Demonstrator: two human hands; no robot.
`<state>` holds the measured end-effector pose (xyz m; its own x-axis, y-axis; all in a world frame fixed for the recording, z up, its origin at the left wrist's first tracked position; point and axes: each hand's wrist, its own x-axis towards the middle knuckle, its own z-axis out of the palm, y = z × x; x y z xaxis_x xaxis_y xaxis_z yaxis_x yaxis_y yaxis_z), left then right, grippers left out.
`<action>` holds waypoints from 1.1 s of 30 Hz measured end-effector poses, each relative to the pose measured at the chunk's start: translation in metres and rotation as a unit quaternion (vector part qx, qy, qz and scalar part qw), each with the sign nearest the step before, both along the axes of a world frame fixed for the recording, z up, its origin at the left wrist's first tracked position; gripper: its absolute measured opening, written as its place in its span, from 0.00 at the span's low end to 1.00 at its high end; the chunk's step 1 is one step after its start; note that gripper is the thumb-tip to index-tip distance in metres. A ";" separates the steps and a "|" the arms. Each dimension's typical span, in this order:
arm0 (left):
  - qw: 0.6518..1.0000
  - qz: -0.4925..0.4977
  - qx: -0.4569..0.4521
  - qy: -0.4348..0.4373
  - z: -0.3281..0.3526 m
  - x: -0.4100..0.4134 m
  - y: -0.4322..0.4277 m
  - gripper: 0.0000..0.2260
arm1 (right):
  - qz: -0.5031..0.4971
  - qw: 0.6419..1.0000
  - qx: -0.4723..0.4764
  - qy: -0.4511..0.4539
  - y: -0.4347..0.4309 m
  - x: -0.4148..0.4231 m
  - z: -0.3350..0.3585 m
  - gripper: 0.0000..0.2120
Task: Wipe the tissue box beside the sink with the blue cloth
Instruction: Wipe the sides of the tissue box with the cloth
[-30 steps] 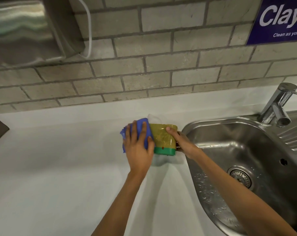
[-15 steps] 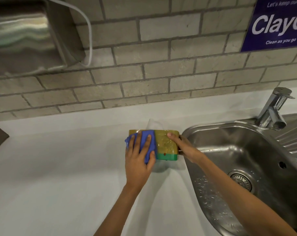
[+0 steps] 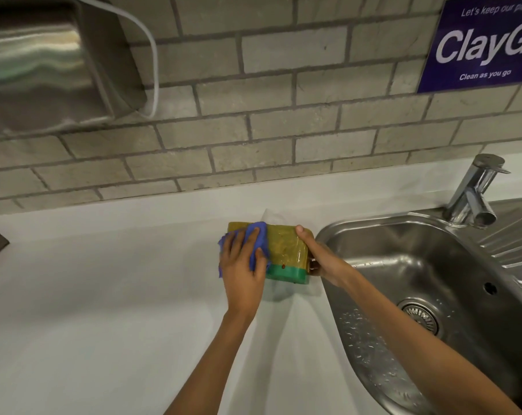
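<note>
The tissue box point(image 3: 286, 247) is olive-yellow with a green band along its near side. It stands on the white counter just left of the sink point(image 3: 403, 265), and a white tissue pokes up at its back. My left hand point(image 3: 243, 269) presses the blue cloth point(image 3: 258, 244) flat against the box's left part, fingers spread over the cloth. My right hand point(image 3: 321, 259) grips the box's right end, thumb on top.
A steel tap point(image 3: 472, 193) stands behind the sink, with a ribbed drainer point(image 3: 517, 244) to its right. A metal dispenser point(image 3: 44, 64) with a white cable hangs on the brick wall at upper left. A purple sign point(image 3: 481, 46) is at upper right. White counter point(image 3: 104, 295) spreads to the left.
My left hand and the blue cloth have shifted right from the box's left end onto its top. My right hand keeps the same hold on the right end.
</note>
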<state>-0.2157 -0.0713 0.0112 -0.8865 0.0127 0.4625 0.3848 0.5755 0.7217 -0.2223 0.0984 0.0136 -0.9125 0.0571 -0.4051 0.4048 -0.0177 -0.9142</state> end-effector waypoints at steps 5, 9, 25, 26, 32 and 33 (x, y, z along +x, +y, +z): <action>0.998 -0.056 0.001 0.003 0.000 0.022 0.031 0.19 | -0.024 1.000 0.000 -0.007 -0.004 -0.002 0.004 0.49; 0.986 -0.065 -0.131 0.082 -0.005 0.030 0.030 0.22 | -0.022 1.000 0.008 -0.006 -0.001 -0.001 0.003 0.50; 0.995 0.059 -0.079 -0.019 -0.007 0.018 0.014 0.25 | -0.055 0.998 -0.006 0.005 -0.003 -0.007 -0.001 0.43; 0.994 0.081 -0.055 -0.050 -0.004 0.013 0.017 0.25 | -0.056 0.998 -0.002 0.005 -0.005 -0.007 0.000 0.43; 0.983 -0.036 -0.152 0.097 -0.014 0.028 0.028 0.23 | -0.065 0.998 0.013 -0.009 0.001 -0.007 0.006 0.36; 0.976 -0.054 -0.165 0.131 -0.021 0.028 0.022 0.23 | -0.064 0.998 0.011 -0.009 0.002 -0.006 0.005 0.35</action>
